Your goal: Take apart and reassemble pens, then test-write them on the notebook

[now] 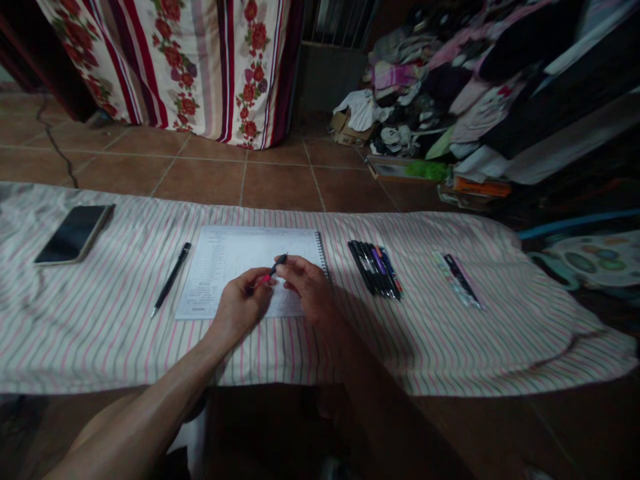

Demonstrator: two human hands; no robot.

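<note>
Over an open spiral notebook [215, 257], both my hands meet on one short pen [279, 264], dark at its upper end and pinkish-red at its lower end. My left hand [245, 293] closes around the red end. My right hand [307, 283] pinches the dark part near the tip with thumb and fingers. The pen is tilted, its dark tip up and to the right. Fingers hide some of its middle. Left of the notebook lies a black pen [171, 280]. To the right a row of several pens [375, 269] lies side by side.
Farther right is a smaller group of pens [459, 280]. A phone [74, 233] lies at the far left of the striped cloth [280, 357] covering the table. Beyond are a tiled floor [275, 180], a floral curtain [200, 67] and a heap of clothes [440, 87].
</note>
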